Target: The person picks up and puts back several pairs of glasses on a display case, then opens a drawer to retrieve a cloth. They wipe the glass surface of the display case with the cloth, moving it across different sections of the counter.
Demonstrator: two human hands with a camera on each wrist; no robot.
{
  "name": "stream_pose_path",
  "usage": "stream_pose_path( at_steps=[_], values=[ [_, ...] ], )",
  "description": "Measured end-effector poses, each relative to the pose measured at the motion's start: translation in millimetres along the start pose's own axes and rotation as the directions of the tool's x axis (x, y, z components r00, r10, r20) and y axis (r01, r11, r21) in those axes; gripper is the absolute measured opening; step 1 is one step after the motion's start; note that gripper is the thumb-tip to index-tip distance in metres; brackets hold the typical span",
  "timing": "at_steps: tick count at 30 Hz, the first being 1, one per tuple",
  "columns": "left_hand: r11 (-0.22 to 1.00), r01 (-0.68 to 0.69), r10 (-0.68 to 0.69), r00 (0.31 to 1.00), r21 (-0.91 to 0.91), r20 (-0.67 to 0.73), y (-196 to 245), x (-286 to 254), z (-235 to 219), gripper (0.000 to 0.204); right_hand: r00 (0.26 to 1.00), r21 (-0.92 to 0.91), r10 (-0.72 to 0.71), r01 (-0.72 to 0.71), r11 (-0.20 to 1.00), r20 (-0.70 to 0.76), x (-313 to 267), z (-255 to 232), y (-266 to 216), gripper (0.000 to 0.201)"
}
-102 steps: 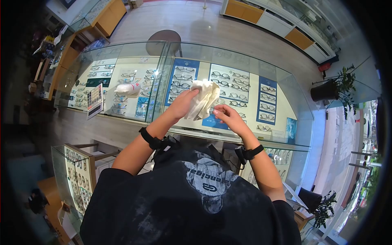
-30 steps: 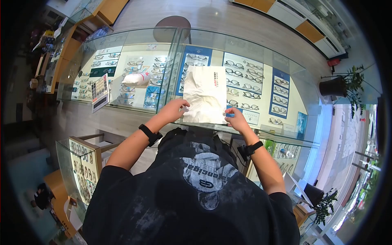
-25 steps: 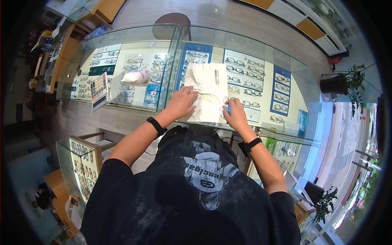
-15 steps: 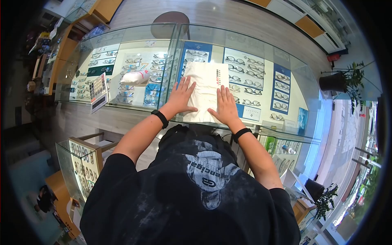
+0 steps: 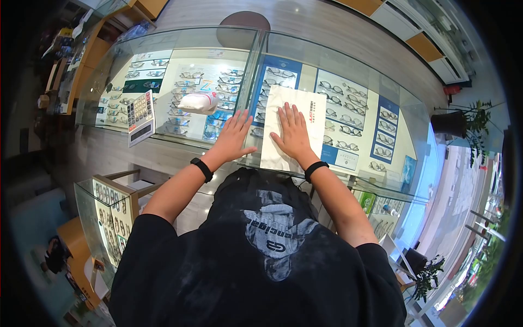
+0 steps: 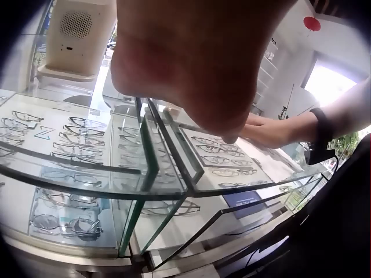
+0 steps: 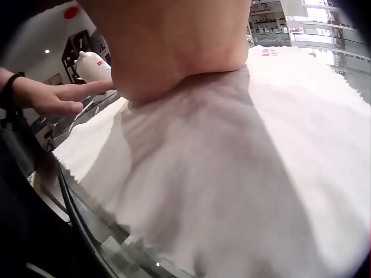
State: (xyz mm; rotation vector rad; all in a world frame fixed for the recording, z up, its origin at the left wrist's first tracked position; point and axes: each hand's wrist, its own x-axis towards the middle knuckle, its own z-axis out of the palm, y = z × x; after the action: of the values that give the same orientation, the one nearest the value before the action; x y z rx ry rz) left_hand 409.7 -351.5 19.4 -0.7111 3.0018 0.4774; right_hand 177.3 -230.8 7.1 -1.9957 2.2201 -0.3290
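Observation:
A cream lens cloth [image 5: 272, 156] with a zigzag-cut edge and red and black print lies spread on the glass display counter [image 5: 250, 158]. My right hand [image 5: 295, 134] rests on it palm down, fingers straight. Soft wrinkles run through the cloth [image 7: 191, 179] below the palm in the right wrist view. Just left of the cloth, my left hand [image 5: 231, 140] is over the glass with fingers extended and the thumb reaching toward the cloth; nothing is held. In the left wrist view the heel of the left hand [image 6: 185, 63] fills the top, its fingers hidden.
A calculator [image 5: 141, 118] and a white rounded figurine [image 5: 198, 102] stand on the counter at left. Rows of eyeglasses [image 5: 340, 95] show under the glass. A round stool [image 5: 243, 28] is behind the counter, and a potted plant [image 5: 463, 117] is at right.
The bunched cloth has been spread out flat and its creases have lessened. Both hands moved onto it; then the left slid off to the left, while the right moved to its middle.

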Motion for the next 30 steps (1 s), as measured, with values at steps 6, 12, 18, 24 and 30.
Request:
stream_pose_path(
  at_steps=[6, 12, 18, 24, 30],
  values=[
    [0.998, 0.034, -0.035, 0.999, -0.06, -0.013, -37.0, -64.2, -4.5, 0.094, 0.999, 0.016, 0.044, -0.045, 0.999, 0.029, -9.1, 22.6, -10.6, 0.083],
    [0.932, 0.363, -0.362, 0.93, 0.007, -0.059, -71.9, -99.3, 12.3, 0.113, 0.996, 0.022, 0.082, -0.083, 0.996, 0.037, -3.4, 26.4, -36.4, 0.086],
    [0.853, 0.519, -0.513, 0.812, 0.058, 0.277, -64.2, -74.5, 7.6, 0.136, 0.997, 0.086, 0.055, -0.058, 0.995, 0.046, 6.4, 34.8, -73.7, 0.089],
    [0.824, 0.56, -0.536, 0.72, 0.086, 0.441, -64.4, -65.7, -1.0, 0.14, 0.995, 0.087, 0.087, -0.09, 0.992, 0.042, 20.8, 38.1, -86.8, 0.092],
    [0.831, 0.553, -0.524, 0.738, 0.064, 0.425, -64.6, -67.2, 0.8, 0.14, 0.996, 0.093, 0.081, -0.085, 0.992, 0.039, 29.3, 34.9, -83.2, 0.094]
  ],
)
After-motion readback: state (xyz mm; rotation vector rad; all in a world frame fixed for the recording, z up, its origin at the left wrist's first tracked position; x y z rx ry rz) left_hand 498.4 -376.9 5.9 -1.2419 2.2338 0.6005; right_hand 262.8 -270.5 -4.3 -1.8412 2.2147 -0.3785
